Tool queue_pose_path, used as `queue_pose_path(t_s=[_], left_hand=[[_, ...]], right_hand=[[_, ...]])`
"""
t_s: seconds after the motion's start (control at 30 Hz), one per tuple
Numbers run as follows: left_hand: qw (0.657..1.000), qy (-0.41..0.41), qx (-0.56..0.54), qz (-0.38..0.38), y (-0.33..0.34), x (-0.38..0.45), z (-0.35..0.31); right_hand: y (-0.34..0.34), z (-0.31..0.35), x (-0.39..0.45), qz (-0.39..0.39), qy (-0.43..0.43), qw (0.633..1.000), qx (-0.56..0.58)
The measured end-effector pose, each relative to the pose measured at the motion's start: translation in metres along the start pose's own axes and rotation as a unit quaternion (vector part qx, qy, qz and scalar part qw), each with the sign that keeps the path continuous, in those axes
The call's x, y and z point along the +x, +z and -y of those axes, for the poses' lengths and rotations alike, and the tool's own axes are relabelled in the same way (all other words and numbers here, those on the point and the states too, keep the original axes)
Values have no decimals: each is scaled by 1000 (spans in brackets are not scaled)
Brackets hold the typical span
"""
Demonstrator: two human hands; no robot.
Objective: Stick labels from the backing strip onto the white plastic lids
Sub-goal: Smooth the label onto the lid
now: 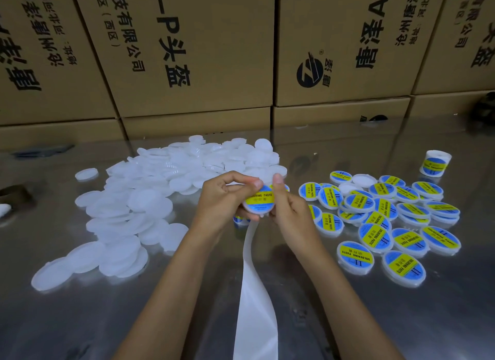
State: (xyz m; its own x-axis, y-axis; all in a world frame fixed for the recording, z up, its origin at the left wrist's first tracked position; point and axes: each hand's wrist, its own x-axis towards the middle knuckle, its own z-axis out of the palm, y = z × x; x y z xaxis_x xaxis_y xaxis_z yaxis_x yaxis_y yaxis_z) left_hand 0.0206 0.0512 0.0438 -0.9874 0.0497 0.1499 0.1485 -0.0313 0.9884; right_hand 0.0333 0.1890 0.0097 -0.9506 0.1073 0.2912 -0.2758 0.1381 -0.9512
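Both hands hold one white plastic lid above the table's middle. A blue and yellow label lies on its top. My left hand grips the lid's left side, thumb on the label's upper edge. My right hand holds its right side, thumb raised beside the label. The white backing strip hangs from under the hands toward the front edge. A heap of plain white lids lies to the left. Several labelled lids lie to the right.
The work surface is a shiny metal table. Stacked cardboard boxes form a wall along its far edge. A roll of labels stands at the far right. A dark object sits at the left edge.
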Motion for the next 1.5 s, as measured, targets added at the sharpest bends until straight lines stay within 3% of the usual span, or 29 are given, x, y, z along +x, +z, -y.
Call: queue_pose_path(t_s=[0.13,0.2,0.43,0.67,0.97,1.2,1.37,1.5], left_hand=[[998,8,8,-66,0,2,1],[998,-1,10,-63,1,2,1],[999,-7,-24,46,-6,3,1],[986,-6,-5,166,-8,-1,1],[999,-4,-31,37,-3,1,2],[999,-1,-41,-28,-3,5,2],[1000,-8,-28,7,-5,6,1],[998,-3,-20,56,-1,7,6]], right_hand=[[4,-5,-4,46,-50,990,-124],[4,-8,-3,40,-64,989,-126],[3,-11,-4,7,-74,981,-181],[3,-8,-1,-43,-13,991,-124],[6,-4,-1,1,41,999,-28],[6,-3,-2,22,-37,998,-41],[2,-2,-1,15,-8,999,-35],[0,-1,1,-8,86,996,-31]])
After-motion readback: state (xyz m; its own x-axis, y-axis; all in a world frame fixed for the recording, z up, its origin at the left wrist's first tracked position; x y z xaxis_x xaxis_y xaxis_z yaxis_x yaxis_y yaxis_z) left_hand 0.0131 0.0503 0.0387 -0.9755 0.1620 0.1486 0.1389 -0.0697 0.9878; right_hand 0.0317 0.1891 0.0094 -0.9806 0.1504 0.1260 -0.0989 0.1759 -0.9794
